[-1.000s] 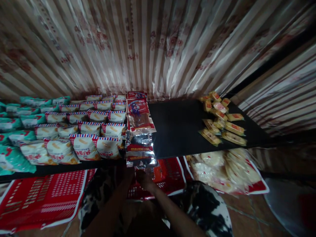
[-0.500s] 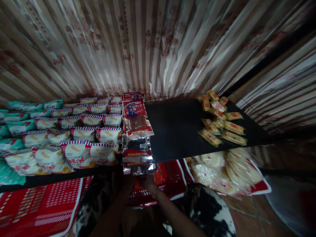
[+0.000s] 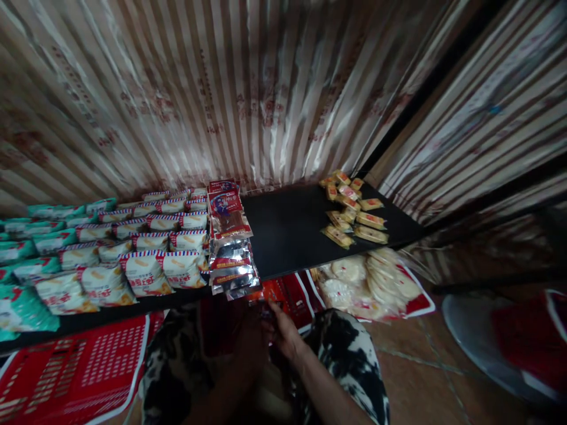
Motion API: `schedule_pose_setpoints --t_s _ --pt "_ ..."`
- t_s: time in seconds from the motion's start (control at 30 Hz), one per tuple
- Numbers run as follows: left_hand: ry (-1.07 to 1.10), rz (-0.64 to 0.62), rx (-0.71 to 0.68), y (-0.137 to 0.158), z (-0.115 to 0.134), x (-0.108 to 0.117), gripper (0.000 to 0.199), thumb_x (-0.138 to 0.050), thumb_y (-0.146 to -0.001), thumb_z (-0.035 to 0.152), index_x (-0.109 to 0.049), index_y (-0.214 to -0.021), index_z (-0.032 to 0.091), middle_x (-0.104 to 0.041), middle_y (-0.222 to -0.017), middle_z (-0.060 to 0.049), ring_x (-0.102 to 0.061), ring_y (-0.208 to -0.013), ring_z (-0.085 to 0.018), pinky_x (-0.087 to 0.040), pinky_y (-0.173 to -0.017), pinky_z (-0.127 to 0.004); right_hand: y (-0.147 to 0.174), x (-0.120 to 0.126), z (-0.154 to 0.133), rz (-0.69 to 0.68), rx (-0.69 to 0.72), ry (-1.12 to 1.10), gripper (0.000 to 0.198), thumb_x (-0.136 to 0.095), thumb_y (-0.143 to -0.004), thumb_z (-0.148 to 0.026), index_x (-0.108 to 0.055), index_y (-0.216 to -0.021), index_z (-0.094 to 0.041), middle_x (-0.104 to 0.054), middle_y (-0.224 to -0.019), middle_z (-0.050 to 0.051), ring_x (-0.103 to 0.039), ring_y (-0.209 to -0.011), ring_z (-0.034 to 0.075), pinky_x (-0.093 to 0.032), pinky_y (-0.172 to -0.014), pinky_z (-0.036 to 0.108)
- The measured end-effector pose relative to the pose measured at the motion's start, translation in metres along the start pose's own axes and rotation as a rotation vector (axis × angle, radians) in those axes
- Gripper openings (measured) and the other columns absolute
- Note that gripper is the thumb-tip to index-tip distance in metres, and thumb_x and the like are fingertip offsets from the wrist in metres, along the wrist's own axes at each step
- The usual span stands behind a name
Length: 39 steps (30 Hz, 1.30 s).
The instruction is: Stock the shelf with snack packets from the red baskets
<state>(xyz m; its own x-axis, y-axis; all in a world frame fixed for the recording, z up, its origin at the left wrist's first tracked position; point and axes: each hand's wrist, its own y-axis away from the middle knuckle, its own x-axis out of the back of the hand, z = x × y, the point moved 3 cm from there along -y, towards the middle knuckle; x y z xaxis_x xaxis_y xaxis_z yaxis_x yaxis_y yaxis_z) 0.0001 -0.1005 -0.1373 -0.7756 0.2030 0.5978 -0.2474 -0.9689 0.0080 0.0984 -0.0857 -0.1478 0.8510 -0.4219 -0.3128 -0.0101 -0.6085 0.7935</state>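
My right hand [image 3: 283,332] is low in the middle, just in front of the shelf edge, its fingers curled around something small and dark that I cannot make out. Beside it, my left hand [image 3: 251,324] lies in deep shadow and its fingers are hidden. Just above both hands, a row of overlapping red and silver snack packets [image 3: 229,216] runs from the back of the black shelf [image 3: 283,230] to its front edge. An orange-red packet [image 3: 275,290] shows in a red basket [image 3: 297,295] under the shelf, right behind my fingers.
White snack bags [image 3: 146,274] stand in rows on the left, with green bags [image 3: 29,310] beyond them. Small yellow packets [image 3: 371,219] lie at the shelf's right. Below are a red basket [image 3: 110,366] and bagged pale round discs [image 3: 381,283]. A striped curtain [image 3: 266,88] hangs behind.
The view has swung to the right, so the shelf goods appear further left. My hands have drawn back from the silver packets at the front edge, and my right hand is more visible.
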Motion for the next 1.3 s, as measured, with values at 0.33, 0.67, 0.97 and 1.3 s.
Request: schedule_pose_setpoints --t_s 0.33,0.67,0.97,1.3 --pt "0.106 0.094 -0.290 0.039 0.085 0.036 0.022 -0.041 -0.085 0.016 -0.063 -0.084 0.019 -0.068 -0.098 -0.007 -0.063 -0.092 -0.015 -0.053 -0.084 -0.031 0.100 0.045 -0.064 -0.039 0.197 0.047 0.019 -0.072 -0.067 -0.018 -0.055 -0.076 -0.019 -0.064 -0.063 0.000 -0.063 -0.058 0.016 -0.054 -0.054 0.028" --pt "0.422 0.093 -0.071 0.027 0.120 0.094 0.034 -0.048 -0.084 0.034 -0.056 -0.114 0.019 -0.059 -0.121 -0.010 -0.052 -0.115 -0.021 -0.041 -0.099 -0.040 0.177 0.029 -0.121 -0.362 0.322 0.340 0.027 -0.073 -0.067 -0.035 -0.065 -0.086 -0.016 -0.071 -0.074 0.002 -0.065 -0.067 0.015 -0.051 -0.069 0.028" --pt "0.929 -0.195 0.203 0.037 0.113 0.075 0.036 -0.068 -0.067 0.049 -0.057 -0.078 0.016 -0.064 -0.070 0.000 -0.059 -0.064 -0.012 -0.045 -0.064 -0.024 0.184 0.011 -0.124 -0.383 0.370 0.309 0.034 -0.073 -0.069 -0.039 -0.066 -0.095 -0.019 -0.071 -0.084 0.003 -0.065 -0.071 0.015 -0.051 -0.070 0.028" --pt "1.046 0.171 0.324 0.023 0.124 0.093 0.046 -0.072 -0.060 0.052 -0.058 -0.084 0.016 -0.067 -0.080 -0.003 -0.061 -0.072 -0.016 -0.046 -0.066 -0.026 0.180 0.004 -0.097 -0.444 0.500 0.277 0.043 -0.070 -0.072 -0.044 -0.062 -0.108 -0.022 -0.070 -0.098 0.006 -0.064 -0.092 0.023 -0.051 -0.078 0.035"
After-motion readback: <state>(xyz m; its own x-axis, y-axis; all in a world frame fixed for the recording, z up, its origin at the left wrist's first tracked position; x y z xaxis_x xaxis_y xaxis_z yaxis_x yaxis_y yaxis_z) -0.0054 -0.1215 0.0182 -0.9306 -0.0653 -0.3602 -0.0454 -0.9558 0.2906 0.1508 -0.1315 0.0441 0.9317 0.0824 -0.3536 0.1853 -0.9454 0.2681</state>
